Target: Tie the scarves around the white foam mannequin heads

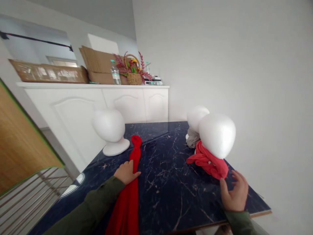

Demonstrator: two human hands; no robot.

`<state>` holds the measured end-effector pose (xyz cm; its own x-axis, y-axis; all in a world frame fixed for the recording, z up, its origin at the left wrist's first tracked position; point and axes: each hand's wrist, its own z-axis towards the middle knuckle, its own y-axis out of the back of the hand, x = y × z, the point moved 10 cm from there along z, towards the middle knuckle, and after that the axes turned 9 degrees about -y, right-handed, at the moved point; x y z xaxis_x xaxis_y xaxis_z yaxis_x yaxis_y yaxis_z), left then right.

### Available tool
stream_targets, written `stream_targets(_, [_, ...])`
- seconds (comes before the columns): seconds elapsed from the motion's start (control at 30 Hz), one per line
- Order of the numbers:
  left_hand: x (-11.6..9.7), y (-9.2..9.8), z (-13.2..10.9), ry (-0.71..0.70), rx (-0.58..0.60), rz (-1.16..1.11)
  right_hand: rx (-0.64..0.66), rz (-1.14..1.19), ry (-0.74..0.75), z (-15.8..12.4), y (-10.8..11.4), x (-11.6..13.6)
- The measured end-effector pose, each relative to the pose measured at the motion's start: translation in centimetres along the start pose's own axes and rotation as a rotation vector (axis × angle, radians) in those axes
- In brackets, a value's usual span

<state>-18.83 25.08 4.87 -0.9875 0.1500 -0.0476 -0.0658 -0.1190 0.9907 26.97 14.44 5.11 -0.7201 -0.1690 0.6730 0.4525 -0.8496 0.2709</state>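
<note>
L grip (126, 172) released, palm down, fingers spread on long bright-red fabric strip (128, 199), not clenched. Strip runs up dark-blue white-veined marble-look desk (162, 192) from bottom edge of frame, its top end just beside smooth white foam head (109, 125) on round white base. R grip (234, 192) also released, fingers open at lower right, right by crumpled red fabric piece (207, 163); can't tell if touching. That piece is bunched under 2nd white foam head (217, 135). Behind it, 3rd white foam head (197, 117) w/ crumpled grey fabric (192, 137) at its foot. Upper left: white panelled cabinet (97, 101), topped w/ brown cardboard boxes (97, 67), woven wicker basket w/ red foliage (134, 78), clear plastic water bottle (115, 74).
</note>
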Motion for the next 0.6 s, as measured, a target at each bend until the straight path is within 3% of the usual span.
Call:
stream_targets(0.1, [0.6,-2.1,-1.2,-0.061,-0.008,-0.075,0.363,0.147,0.050,-4.4,-5.0,6.2])
stream_targets(0.17, [-0.2,-2.6,-1.6,-0.109,-0.076,-0.211,0.668,0.304,-0.095,-7.5,-10.0,9.5])
stream_targets(0.3, [-4.3,-1.8,-3.2,-0.316,-0.174,-0.474,1.298,0.643,-0.828,-15.6,-20.4,14.6])
stream_targets(0.37, [-7.2,-0.9,-4.9,-0.514,-0.166,-0.553,1.472,0.757,-1.120,-18.6,-23.4,17.3])
stream_targets(0.43, [-9.1,-0.4,-6.6,-0.683,-0.125,-0.591,1.449,0.794,-1.225,-19.2,-25.4,18.3])
stream_targets(0.5, [-8.0,0.3,-6.6,-0.691,-0.171,-0.600,1.301,0.792,-1.224,-18.2,-26.5,17.4])
stream_targets(0.53, [-6.0,0.7,-5.9,-0.617,-0.241,-0.596,1.221,0.799,-1.206,-17.5,-26.8,16.6])
stream_targets(0.6, [0.1,1.7,-3.7,-0.359,-0.432,-0.571,1.052,0.822,-1.165,-15.6,-26.7,14.6])
